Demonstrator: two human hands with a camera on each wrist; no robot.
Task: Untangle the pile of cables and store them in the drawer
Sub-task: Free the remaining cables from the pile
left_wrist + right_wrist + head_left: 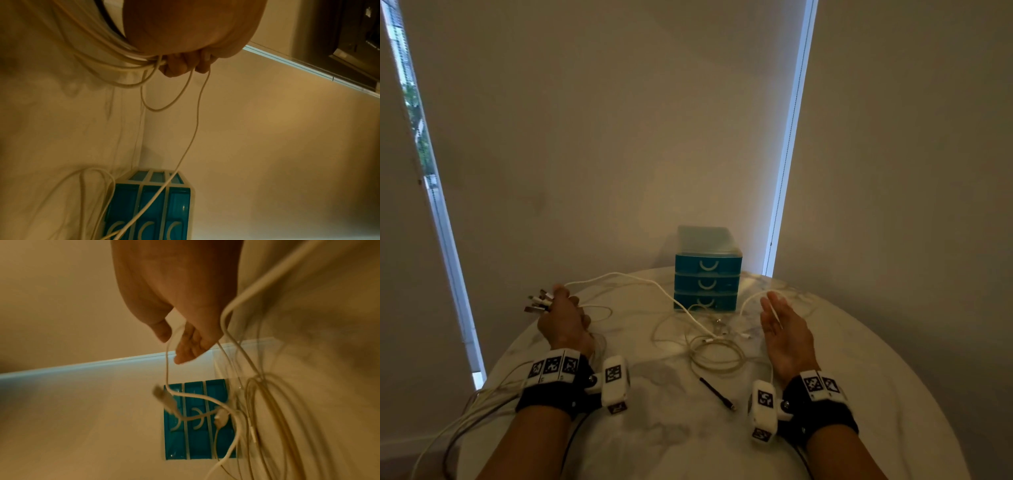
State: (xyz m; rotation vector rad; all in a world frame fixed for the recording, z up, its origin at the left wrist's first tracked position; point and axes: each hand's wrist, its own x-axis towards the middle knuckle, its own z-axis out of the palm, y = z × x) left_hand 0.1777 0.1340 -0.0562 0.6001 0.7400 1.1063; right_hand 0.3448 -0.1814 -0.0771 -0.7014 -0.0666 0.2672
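Head view: left hand [563, 320] fisted round a bundle of white cables [619, 278], USB plug ends [538, 303] fanning out up-left past the knuckles; cords trail back off the round marble table [876, 359] edge. Left wrist cam adds fingers [174, 68] curled on the strands. Right hand [786, 330] spread flat, one white cable [167, 366] draped over it w/ blurred plug dangling, per wrist cam. Loose coil [717, 353] lies mid-table before closed teal three-drawer plastic box [707, 270]. Short black cable [717, 394] points diagonally near-right.
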